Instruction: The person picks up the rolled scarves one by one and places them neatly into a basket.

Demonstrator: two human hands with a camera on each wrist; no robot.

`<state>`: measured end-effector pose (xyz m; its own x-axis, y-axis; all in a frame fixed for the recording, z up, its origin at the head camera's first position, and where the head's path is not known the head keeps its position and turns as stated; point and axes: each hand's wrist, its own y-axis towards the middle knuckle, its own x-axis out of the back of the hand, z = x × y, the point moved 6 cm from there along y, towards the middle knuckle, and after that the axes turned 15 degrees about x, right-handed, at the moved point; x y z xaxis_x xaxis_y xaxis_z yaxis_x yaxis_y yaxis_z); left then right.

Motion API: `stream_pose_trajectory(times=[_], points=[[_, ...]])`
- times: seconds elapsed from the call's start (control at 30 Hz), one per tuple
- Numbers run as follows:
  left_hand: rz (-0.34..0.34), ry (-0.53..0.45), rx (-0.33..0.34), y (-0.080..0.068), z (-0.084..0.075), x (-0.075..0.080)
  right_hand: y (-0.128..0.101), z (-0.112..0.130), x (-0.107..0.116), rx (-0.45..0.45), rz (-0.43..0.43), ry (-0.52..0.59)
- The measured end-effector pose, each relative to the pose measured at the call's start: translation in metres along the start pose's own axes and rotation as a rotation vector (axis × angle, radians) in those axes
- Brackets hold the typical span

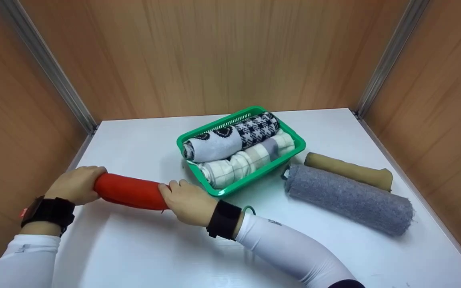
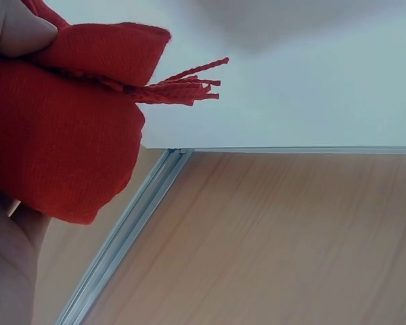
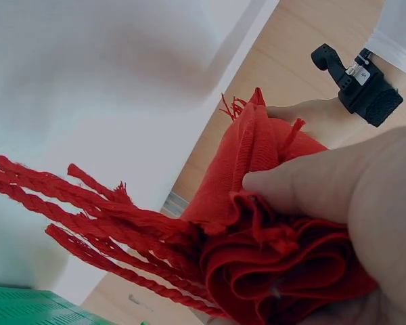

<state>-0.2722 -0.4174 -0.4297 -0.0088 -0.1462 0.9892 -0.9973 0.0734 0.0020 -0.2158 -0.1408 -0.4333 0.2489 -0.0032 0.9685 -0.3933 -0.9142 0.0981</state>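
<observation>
L hand (image 1: 76, 186): I grip 1 end of red roll (image 1: 130, 191), lower left of head view; fingertips hidden.
R hand (image 1: 188, 203): I grip its other end, lower ctr-left; other fingers mostly hidden behind thumb & cloth in R-wrist view.
Fringe (image 3: 142, 233): twisted, left of R-wrist view, partly cut off.
Green basket (image 1: 260, 173): ctr, w/ 2 patterned rolls (image 1: 218, 145), undersides hidden.
Grey roll (image 1: 350, 200): right, partly hiding olive roll (image 1: 348, 170).
Green loop (image 1: 249, 207): mostly behind my R sleeve (image 1: 294, 244), can't ID.
</observation>
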Motion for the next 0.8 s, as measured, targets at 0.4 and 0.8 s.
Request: stream_pose_trajectory(times=[0.4, 0.8], points=[[-0.008, -0.008, 0.022, 0.002, -0.006, 0.011, -0.005, -0.011, 0.016, -0.003, -0.025, 0.039], [-0.066, -0.017, 0.012, 0.006, -0.021, 0.024, -0.016, -0.026, 0.026, -0.021, -0.043, 0.088]])
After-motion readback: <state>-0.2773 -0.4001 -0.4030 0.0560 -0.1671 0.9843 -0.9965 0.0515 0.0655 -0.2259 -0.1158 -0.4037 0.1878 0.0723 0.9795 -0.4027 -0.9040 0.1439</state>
